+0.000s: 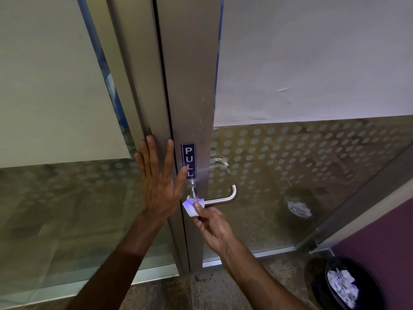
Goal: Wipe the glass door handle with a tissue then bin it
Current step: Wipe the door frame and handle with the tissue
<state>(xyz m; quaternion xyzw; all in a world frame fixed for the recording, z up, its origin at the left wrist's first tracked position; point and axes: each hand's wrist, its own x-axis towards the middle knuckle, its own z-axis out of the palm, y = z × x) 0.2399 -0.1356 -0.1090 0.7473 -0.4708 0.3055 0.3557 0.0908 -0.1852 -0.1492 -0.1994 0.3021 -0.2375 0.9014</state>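
Observation:
A steel lever door handle (220, 200) sticks out from the metal door stile (190, 97), just below a blue PULL sign (188, 160). My right hand (211, 224) pinches a small white tissue (191, 205) and presses it against the handle's inner end, near the stem. My left hand (157, 180) lies flat, fingers spread, on the door frame to the left of the handle and holds nothing.
A black bin (348, 285) with several crumpled tissues in it stands on the floor at the lower right, beside a purple wall (380, 238). The glass door panel (312, 164) with frosted dots reflects the bin. A second handle shows behind the glass.

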